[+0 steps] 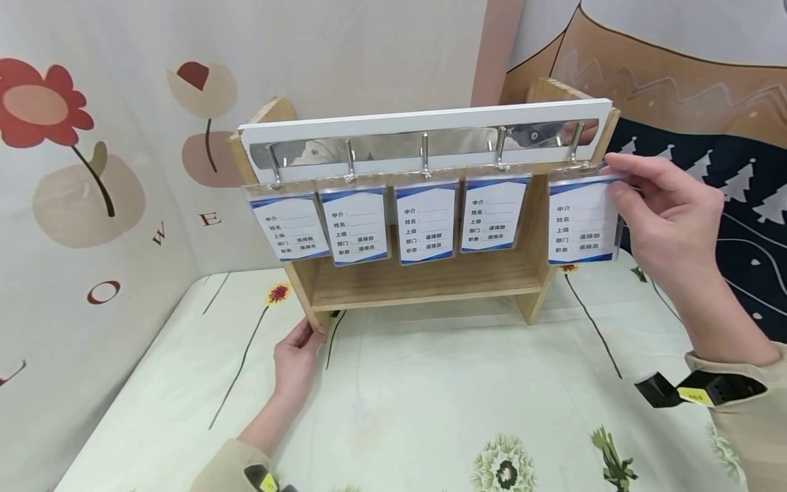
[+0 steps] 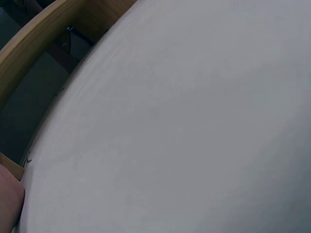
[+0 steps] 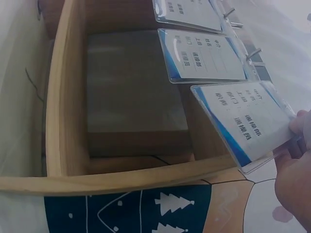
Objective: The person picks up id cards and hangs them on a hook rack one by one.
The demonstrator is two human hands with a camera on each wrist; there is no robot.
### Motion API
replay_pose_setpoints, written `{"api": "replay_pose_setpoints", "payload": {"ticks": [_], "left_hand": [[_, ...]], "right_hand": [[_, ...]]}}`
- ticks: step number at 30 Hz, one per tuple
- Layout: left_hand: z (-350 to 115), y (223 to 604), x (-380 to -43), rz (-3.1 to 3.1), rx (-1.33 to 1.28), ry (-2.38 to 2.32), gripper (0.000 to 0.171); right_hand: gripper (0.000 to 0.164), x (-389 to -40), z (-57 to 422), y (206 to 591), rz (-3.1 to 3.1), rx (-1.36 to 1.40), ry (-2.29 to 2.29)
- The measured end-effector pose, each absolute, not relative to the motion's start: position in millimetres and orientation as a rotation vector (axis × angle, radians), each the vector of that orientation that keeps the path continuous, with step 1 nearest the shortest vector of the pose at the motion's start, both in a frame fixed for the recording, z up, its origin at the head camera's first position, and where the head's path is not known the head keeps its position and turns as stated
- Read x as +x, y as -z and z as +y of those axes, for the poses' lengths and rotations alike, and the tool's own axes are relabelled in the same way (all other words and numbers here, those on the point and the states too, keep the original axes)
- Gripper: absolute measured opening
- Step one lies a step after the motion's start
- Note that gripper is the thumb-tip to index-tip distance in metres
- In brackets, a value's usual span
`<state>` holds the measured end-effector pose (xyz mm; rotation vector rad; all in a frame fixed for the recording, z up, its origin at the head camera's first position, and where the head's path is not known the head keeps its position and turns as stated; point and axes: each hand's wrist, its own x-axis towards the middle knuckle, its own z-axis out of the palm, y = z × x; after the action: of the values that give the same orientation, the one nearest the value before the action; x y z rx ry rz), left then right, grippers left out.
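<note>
My right hand [image 1: 670, 212] pinches the right edge of a clear ID badge holder [image 1: 584, 219] with a white and blue card inside. Its top edge lies at the rightmost metal hook [image 1: 576, 142] of a wooden rack [image 1: 424, 280]; whether the hook passes through its slot cannot be made out. In the right wrist view the held badge tilts away from its neighbours. Low at the rack's front left leg [image 1: 307, 301], my left hand [image 1: 296, 365] grips the foot between thumb and fingers. Only a bit of that hand [image 2: 8, 199] shows in the left wrist view.
Several matching badges, such as this one [image 1: 426, 222], hang from the other hooks along the rack's white and mirrored rail [image 1: 424, 117]. A flowered cloth [image 1: 418, 383] covers the table. Printed curtains [image 1: 369, 55] stand close behind and at both sides.
</note>
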<state>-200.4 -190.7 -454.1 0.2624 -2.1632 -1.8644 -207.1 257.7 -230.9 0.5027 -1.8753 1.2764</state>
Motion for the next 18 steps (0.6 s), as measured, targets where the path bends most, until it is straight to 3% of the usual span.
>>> {"api": "replay_pose_setpoints", "payload": {"ticks": [18], "left_hand": [[-191.5, 453.8, -199.1, -2.177, 0.254, 1.873, 0.049]], "right_hand": [[0.033, -206.3, 255.9, 221.9, -2.0, 0.355, -1.256]]}}
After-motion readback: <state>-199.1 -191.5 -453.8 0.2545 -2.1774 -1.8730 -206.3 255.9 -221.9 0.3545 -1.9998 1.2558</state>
